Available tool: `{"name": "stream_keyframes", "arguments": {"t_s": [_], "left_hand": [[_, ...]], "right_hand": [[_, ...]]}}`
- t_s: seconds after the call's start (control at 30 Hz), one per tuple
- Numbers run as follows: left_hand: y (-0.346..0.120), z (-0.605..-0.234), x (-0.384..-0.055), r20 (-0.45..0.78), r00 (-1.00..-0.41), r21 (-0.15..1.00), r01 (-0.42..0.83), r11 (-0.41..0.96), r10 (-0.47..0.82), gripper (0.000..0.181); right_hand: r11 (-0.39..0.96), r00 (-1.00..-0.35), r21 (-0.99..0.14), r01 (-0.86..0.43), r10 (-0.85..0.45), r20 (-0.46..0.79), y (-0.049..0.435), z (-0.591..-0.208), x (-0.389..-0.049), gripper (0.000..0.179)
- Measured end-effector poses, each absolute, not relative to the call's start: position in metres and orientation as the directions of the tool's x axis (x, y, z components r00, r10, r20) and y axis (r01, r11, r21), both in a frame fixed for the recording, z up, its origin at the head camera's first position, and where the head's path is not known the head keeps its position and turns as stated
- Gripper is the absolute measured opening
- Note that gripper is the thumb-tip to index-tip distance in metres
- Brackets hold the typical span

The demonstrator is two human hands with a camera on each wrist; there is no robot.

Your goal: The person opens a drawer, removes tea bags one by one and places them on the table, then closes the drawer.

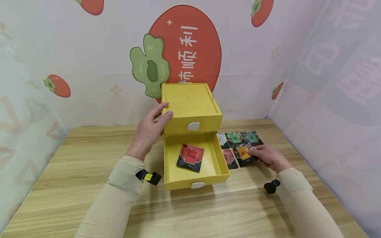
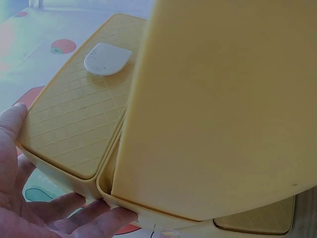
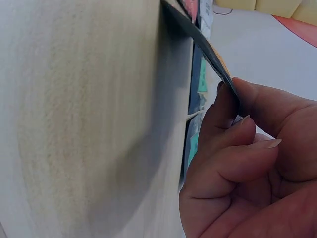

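Observation:
A small yellow drawer cabinet (image 1: 190, 99) stands on the table with its lower drawer (image 1: 208, 158) pulled out. My left hand (image 1: 151, 127) rests against the cabinet's upper left corner, thumb on the top; the left wrist view shows extended fingers (image 2: 106, 222) along its side. Inside the drawer lies a red and black sachet (image 1: 191, 157). To the right, my right hand (image 1: 271, 157) pinches the edge of a dark sachet with an orange label (image 1: 243, 153). In the right wrist view this sachet (image 3: 205, 49) is tilted off the tabletop between thumb and fingers.
More sachets lie right of the cabinet: two with green labels (image 1: 235, 138), a pink one (image 1: 228, 158) and a whitish one (image 1: 221, 138), partly hidden by the cabinet. The upper drawer (image 1: 178, 126) is closed. A printed wall (image 1: 104, 82) stands behind the wooden table (image 1: 89, 165).

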State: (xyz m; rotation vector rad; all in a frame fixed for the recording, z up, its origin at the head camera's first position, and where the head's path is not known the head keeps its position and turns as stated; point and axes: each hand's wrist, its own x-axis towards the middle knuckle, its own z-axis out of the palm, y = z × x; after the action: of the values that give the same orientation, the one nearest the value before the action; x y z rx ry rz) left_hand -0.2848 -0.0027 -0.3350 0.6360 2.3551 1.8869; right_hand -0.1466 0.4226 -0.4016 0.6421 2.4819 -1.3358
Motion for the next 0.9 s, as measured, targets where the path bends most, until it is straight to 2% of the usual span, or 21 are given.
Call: {"name": "stream_keyframes", "arguments": {"t_s": [0.17, 0.37, 0.57, 0.73, 0.9], "left_hand": [[-0.003, -0.335, -0.284, 0.203, -0.915, 0.947, 0.274, 0.170, 0.348, 0.065], [-0.003, -0.335, -0.284, 0.198, -0.917, 0.947, 0.270, 0.174, 0.348, 0.064], [-0.003, -0.337, -0.286, 0.193, -0.915, 0.948, 0.267, 0.173, 0.354, 0.064], [-0.003, -0.337, -0.286, 0.186, -0.916, 0.950, 0.260, 0.171, 0.356, 0.063], [-0.003, -0.336, -0.286, 0.188, -0.914, 0.952, 0.260, 0.163, 0.359, 0.064]], "right_hand": [[0.512, -0.875, -0.710, 0.484, 0.278, -0.397, 0.422, -0.406, -0.149, 0.028], [0.603, -0.881, -0.644, 0.471, 0.290, -0.373, 0.423, -0.411, -0.151, 0.027], [0.713, -0.878, -0.519, 0.471, 0.325, -0.351, 0.423, -0.416, -0.152, 0.034], [0.759, -0.881, -0.459, 0.462, 0.336, -0.332, 0.421, -0.418, -0.153, 0.044], [0.799, -0.880, -0.386, 0.461, 0.353, -0.319, 0.416, -0.415, -0.153, 0.040]]}}
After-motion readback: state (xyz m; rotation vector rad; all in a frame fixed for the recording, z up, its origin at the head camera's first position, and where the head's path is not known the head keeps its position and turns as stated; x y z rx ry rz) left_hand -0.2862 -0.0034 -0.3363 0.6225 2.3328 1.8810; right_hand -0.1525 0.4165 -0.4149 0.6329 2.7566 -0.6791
